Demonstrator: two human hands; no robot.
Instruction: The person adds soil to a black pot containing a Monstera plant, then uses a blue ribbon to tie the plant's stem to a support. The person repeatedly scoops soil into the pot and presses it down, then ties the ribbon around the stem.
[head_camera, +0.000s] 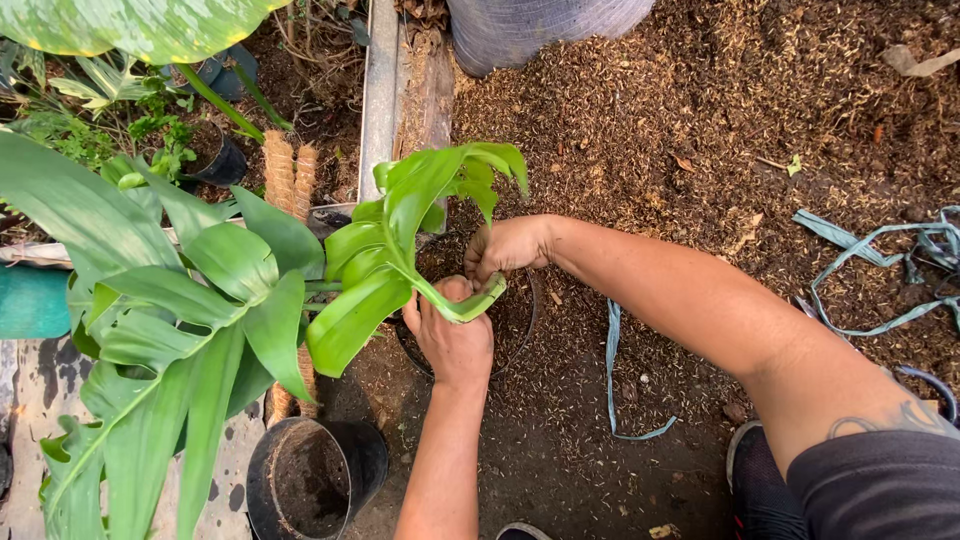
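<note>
Left hand (455, 340) gripping plant stem (462, 305), fingers curled around it; right hand (505, 247) pressing into black pot (520, 325), fingers bent, grasp unclear. Mulch ground (680, 120) lying underneath.

Plant (400, 250): young, glossy bright-green broad leaves, some with split edges. Stem base thick, pale green, curved, sits between both hands over the pot. Leaves fan up and to the left, largest one droops down-left past the pot rim.

Pot (522, 318): black, round, upright on the mulch-covered ground, mostly hidden by hands and leaves; only right rim and a bit of dark inside show. Fill level: cannot tell.

Stem base is at pot centre, tilted left, not upright.
</note>
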